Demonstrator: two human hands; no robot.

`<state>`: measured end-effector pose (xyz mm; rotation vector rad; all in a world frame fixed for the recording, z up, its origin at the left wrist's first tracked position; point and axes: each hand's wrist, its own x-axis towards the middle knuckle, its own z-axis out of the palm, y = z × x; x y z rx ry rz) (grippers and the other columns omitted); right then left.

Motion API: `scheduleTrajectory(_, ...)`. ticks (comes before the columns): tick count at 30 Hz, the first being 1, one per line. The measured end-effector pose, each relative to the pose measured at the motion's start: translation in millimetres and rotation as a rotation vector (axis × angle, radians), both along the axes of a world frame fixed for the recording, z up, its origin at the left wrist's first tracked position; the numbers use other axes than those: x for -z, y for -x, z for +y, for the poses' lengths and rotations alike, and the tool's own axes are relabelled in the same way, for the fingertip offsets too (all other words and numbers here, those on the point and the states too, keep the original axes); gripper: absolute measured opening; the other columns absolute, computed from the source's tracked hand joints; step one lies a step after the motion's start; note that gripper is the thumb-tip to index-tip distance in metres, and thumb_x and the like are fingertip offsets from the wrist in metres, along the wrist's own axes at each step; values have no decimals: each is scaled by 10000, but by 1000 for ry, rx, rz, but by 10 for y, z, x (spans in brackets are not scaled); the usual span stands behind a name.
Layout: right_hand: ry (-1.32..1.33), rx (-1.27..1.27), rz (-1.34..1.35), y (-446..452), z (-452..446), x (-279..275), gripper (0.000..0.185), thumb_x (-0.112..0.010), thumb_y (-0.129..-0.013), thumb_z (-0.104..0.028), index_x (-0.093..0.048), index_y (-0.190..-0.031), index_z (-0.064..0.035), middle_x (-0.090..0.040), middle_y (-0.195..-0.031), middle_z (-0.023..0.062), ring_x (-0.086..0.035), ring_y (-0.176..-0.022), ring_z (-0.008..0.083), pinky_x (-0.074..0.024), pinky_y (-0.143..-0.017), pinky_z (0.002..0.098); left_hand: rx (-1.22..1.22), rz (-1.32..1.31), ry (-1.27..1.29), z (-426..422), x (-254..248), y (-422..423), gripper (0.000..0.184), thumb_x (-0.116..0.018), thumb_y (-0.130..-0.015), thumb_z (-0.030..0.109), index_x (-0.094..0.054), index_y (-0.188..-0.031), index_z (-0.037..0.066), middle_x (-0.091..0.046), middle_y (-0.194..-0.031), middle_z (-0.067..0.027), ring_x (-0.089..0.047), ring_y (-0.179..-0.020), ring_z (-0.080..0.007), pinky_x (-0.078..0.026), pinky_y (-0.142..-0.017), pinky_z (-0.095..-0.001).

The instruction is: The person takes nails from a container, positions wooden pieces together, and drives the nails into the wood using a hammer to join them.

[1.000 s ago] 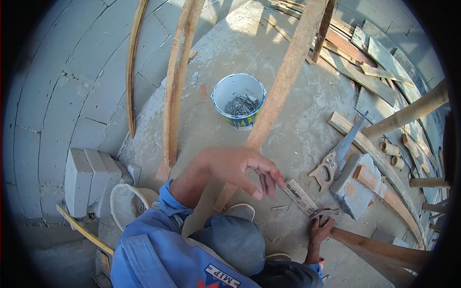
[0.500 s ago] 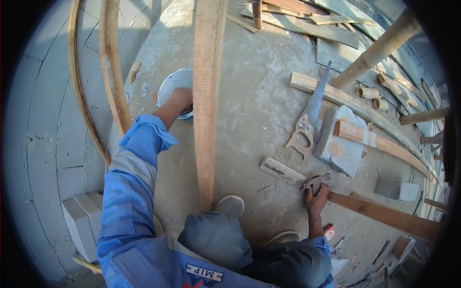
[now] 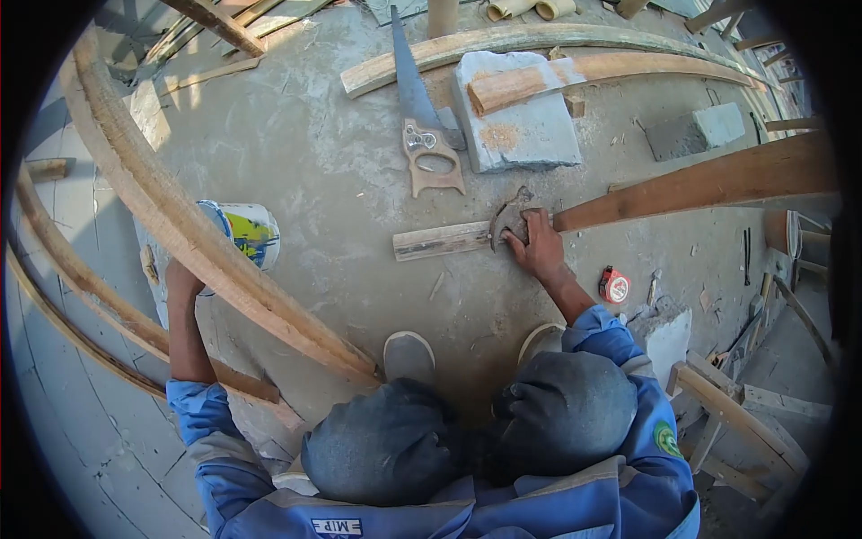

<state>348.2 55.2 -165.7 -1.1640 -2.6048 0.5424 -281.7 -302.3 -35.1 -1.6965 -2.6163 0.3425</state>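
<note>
My right hand (image 3: 539,247) is closed around a claw hammer (image 3: 509,223), near its metal head. The hammer is over a short wooden strip (image 3: 442,241) on the floor, where the end of a reddish-brown board (image 3: 700,180) comes close. My left hand (image 3: 184,277) is at a white bucket (image 3: 260,235) with a yellow and green label. A long upright-leaning timber (image 3: 193,216) passes in front of the bucket and hides part of it. The fingers of my left hand are hidden, so what they hold does not show.
A handsaw (image 3: 422,135) lies beside a pale block (image 3: 521,135) that supports a timber end (image 3: 512,85). Nearby are a red tape measure (image 3: 614,286) and a grey block (image 3: 696,133). More timbers (image 3: 81,278) lean at the left, against the block wall (image 3: 54,404).
My view has turned to the right, so everything shifts left across it. My left hand was inside the bucket and is now lower at its near side. My right hand still holds the hammer.
</note>
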Motion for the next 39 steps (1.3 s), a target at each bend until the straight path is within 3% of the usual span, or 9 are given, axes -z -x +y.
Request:
scheduleTrajectory(3,-4,-1,-1,0,3,-11,557,-742,-924,-426,-526,-1248,-27,-548,-1184,189,-677,-933,397,-578,-712,498,-660,-165,0,393,-1174,-852,369,-629,-971,263,-663,-1269,49,-739,-1008,-198,-716,-931,-352,-547,-814,-453)
scheduleTrajectory(5,7,5,-9,28,-6,-18,557,-740,-925,-425,-524,-1248,-25,-547,-1189,187,-676,-940,394,-578,-712,498,-729,-265,-408,294,-1642,-1390,354,-599,-1027,227,-642,-1304,10,-727,-1019,-121,-684,-907,-205,-527,-800,-361)
scheduleTrajectory(9,32,7,-14,-11,-19,-10,554,-747,-920,-418,-526,-1241,-25,-546,-1192,185,-677,-944,394,-580,-717,496,-407,-960,-1360,504,-1633,-2332,302,-541,-1091,177,-551,-1315,-25,-689,-1030,-71,-667,-906,-163,-505,-815,-291)
scheduleTrajectory(12,18,-4,28,1,12,-11,554,-757,-911,-407,-526,-1239,-24,-546,-1195,191,-679,-945,398,-580,-720,497,-239,-1416,-1048,1537,-1129,-3199,192,-536,-1086,146,-540,-1219,7,-723,-1102,-163,-714,-950,-226,-559,-884,-359)
scheduleTrajectory(15,63,-2,56,-24,9,-25,546,-765,-906,-382,-526,-1241,-23,-547,-1195,201,-678,-940,406,-575,-731,506,-77,-1610,-564,2354,-243,-3834,170,-544,-1074,155,-521,-1177,21,-727,-1141,-138,-643,-1060,-155,-500,-947,-315)
scheduleTrajectory(21,202,-34,204,-118,81,-112,504,-755,-913,-311,-522,-1248,-17,-557,-1183,217,-648,-1003,435,-542,-830,510,-158,-1632,-682,2980,1051,-4425,202,-589,-1045,186,-610,-1134,6,-700,-1000,-74,-665,-962,-149,-514,-884,-321)
scheduleTrajectory(29,131,-42,433,-239,47,-235,496,-764,-873,-124,-490,-1267,1,-526,-1381,257,-577,-1217,474,-514,-979,487,-189,-1557,-652,2841,1102,-4531,239,-598,-1039,222,-636,-1123,2,-725,-976,-103,-684,-932,-179,-529,-863,-347)
scheduleTrajectory(35,113,9,353,-341,-33,-186,488,-746,-892,-136,-485,-1280,4,-521,-1389,249,-587,-1215,464,-543,-937,485,-133,-1449,-560,2813,1071,-4709,244,-608,-1010,211,-634,-1125,-3,-732,-1021,-125,-702,-962,-221,-526,-897,-357)
scheduleTrajectory(39,199,73,227,-396,-31,-175,512,-754,-906,-208,-487,-1290,1,-521,-1390,217,-624,-1168,438,-573,-869,493,-212,-1663,-629,2870,1223,-4747,265,-616,-1005,199,-610,-1165,-12,-711,-1082,-121,-689,-1010,-208,-521,-920,-359)
